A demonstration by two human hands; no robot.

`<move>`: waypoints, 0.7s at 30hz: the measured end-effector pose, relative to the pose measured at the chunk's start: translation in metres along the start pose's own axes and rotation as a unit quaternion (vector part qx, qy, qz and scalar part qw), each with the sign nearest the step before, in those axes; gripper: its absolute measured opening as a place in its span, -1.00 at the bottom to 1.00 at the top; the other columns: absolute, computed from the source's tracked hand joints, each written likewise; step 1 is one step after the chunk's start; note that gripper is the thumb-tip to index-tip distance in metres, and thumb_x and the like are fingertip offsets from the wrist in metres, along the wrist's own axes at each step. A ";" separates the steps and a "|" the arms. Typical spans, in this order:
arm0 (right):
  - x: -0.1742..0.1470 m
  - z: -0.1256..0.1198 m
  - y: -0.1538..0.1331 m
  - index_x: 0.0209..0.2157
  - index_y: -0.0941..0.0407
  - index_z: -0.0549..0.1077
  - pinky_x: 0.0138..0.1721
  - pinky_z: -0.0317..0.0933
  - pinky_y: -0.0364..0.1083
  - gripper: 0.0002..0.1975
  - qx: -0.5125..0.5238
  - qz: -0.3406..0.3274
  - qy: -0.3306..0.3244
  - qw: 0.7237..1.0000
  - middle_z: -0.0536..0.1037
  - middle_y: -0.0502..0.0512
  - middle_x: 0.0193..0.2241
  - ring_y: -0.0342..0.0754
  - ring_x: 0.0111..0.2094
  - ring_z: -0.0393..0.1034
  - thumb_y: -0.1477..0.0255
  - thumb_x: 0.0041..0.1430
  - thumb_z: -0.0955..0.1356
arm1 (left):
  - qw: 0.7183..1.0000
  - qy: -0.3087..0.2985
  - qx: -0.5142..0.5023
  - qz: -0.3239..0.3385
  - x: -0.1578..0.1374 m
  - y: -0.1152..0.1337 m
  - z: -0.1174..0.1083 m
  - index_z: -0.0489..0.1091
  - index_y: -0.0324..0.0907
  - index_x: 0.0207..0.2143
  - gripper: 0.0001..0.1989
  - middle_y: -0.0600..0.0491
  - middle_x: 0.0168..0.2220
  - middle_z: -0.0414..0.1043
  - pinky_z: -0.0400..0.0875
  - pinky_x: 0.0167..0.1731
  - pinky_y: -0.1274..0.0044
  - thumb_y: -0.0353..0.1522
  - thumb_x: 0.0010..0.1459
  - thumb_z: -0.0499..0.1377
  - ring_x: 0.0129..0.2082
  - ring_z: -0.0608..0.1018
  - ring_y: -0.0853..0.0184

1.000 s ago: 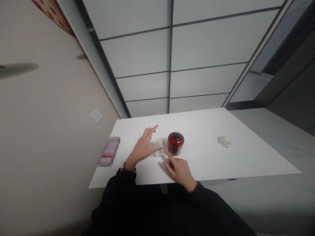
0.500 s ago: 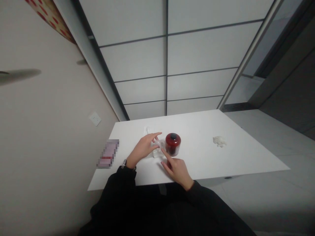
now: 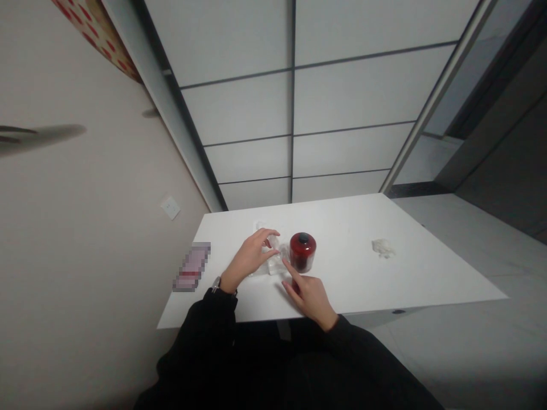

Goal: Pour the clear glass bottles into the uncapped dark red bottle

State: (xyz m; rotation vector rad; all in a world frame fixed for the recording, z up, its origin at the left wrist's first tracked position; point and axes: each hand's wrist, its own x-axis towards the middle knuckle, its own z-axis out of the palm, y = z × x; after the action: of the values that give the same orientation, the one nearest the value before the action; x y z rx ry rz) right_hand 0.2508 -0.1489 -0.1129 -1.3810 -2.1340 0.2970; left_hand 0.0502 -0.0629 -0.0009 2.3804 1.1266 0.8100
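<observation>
On the white table (image 3: pixel 342 228), my left hand (image 3: pixel 252 251) curves its thumb and index finger around a small translucent plastic piece (image 3: pixel 274 242), whose exact kind I cannot make out. Below it lies crinkled clear plastic packaging (image 3: pixel 277 265), partly hidden by that hand. My right hand (image 3: pixel 311 293) has its index finger stretched toward the packaging and its thumb apart, holding nothing; whether the fingertip touches the plastic I cannot tell. Just beyond the right fingers stands a red, rounded jar-like container (image 3: pixel 302 251) with a black knob on top, upright.
A crumpled whitish tissue-like piece (image 3: pixel 383 248) lies on the right part of the table. At the left edge is a pinkish, pixelated flat item (image 3: pixel 192 267). A wall with a socket (image 3: pixel 170 208) borders the left side; panelled sliding doors (image 3: pixel 252 114) stand behind.
The view has shifted slightly, moving the scene a little right and down. My left fingers have moved slightly around the translucent piece. My right hand keeps nearly the same pose.
</observation>
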 end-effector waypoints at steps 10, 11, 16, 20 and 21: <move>-0.001 0.000 -0.001 0.48 0.15 0.18 -0.38 0.16 -0.13 -0.39 0.006 -0.003 0.007 1.000 0.65 0.04 -0.48 -0.04 -0.48 0.53 0.21 0.54 0.20 | 0.999 0.038 0.027 -0.002 0.005 0.008 -0.014 0.43 -0.12 0.08 -0.64 0.02 -0.06 0.60 0.53 0.02 0.34 -0.44 0.25 0.31 -0.12 0.64 0.24; -0.001 0.000 -0.001 0.48 0.15 0.18 -0.38 0.17 -0.13 -0.39 0.008 -0.002 0.008 1.000 0.65 0.04 -0.48 -0.04 -0.48 0.53 0.20 0.54 0.20 | 0.999 0.041 0.026 -0.001 0.006 0.009 -0.014 0.44 -0.11 0.08 -0.65 0.03 -0.07 0.60 0.53 0.02 0.35 -0.44 0.25 0.31 -0.13 0.64 0.24; -0.001 -0.001 -0.001 0.48 0.15 0.17 -0.38 0.17 -0.13 -0.39 0.010 -0.005 0.008 1.000 0.65 0.04 -0.48 -0.06 -0.48 0.51 0.19 0.54 0.18 | 0.998 0.061 0.025 -0.018 0.007 0.015 -0.015 0.46 -0.09 0.08 -0.65 0.07 -0.14 0.60 0.53 -0.07 0.41 -0.41 0.25 0.33 -0.24 0.64 0.29; -0.001 -0.003 -0.002 0.47 0.17 0.18 -0.38 0.15 -0.13 -0.38 0.014 -0.001 0.006 1.000 0.64 0.03 -0.49 -0.06 -0.51 0.48 0.18 0.54 0.18 | 0.997 0.053 0.030 -0.040 0.008 0.016 -0.016 0.47 -0.08 0.05 -0.65 0.10 -0.21 0.59 0.50 -0.11 0.42 -0.40 0.22 0.36 -0.26 0.63 0.29; -0.001 -0.003 -0.002 0.48 0.17 0.18 -0.39 0.15 -0.13 -0.38 0.015 -0.001 0.007 1.000 0.63 0.02 -0.49 -0.06 -0.52 0.47 0.18 0.54 0.19 | 0.997 0.058 0.032 -0.043 0.009 0.016 -0.016 0.47 -0.08 0.06 -0.65 0.10 -0.21 0.59 0.50 -0.11 0.42 -0.39 0.22 0.36 -0.26 0.62 0.29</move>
State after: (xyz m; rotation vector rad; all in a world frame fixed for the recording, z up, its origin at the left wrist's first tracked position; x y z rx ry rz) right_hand 0.2514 -0.1508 -0.1101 -1.3604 -2.1107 0.3178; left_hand 0.0535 -0.0643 0.0232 2.3443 1.3100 0.9049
